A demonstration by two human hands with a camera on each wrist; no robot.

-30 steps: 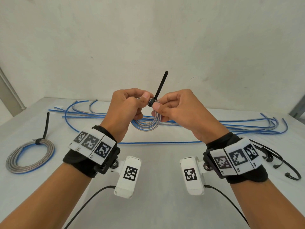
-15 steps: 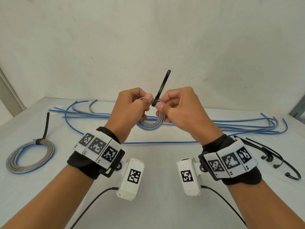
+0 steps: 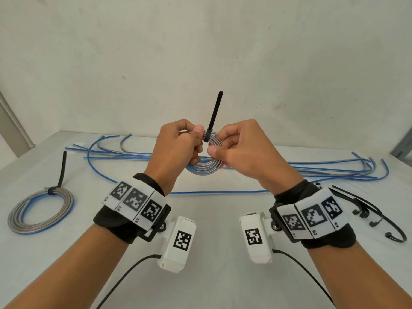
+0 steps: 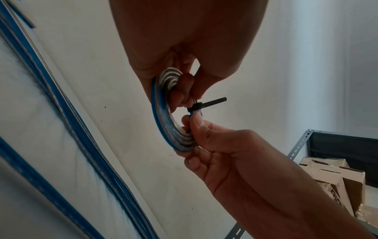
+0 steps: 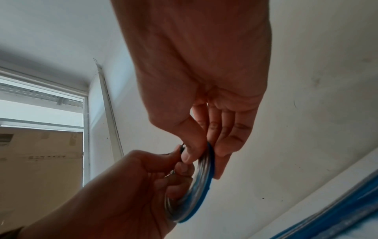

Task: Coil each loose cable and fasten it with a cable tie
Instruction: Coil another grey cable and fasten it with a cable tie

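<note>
I hold a small coil of silver and blue cable (image 3: 204, 167) up above the table between both hands. A black cable tie (image 3: 209, 135) is looped round the top of the coil, its tail pointing nearly straight up. My left hand (image 3: 196, 143) grips the coil's left side, thumb right beside the tie head. My right hand (image 3: 217, 143) pinches the coil's right side just under the tie. In the left wrist view the coil (image 4: 163, 122) and the tie (image 4: 204, 105) sit between the fingers of both hands. The right wrist view shows the coil (image 5: 201, 186) edge-on.
A tied coil (image 3: 40, 210) lies at the table's left. Several loose blue and silver cables (image 3: 334, 169) stretch across the back, and one long cable (image 3: 223, 192) lies nearer. Spare black cable ties (image 3: 379, 216) lie at the right. Cardboard boxes (image 4: 331, 174) stand by a shelf.
The tie's tail has swung from leaning right to nearly upright. The coil has turned in my hands and shows more of its loops. Both hands keep their hold.
</note>
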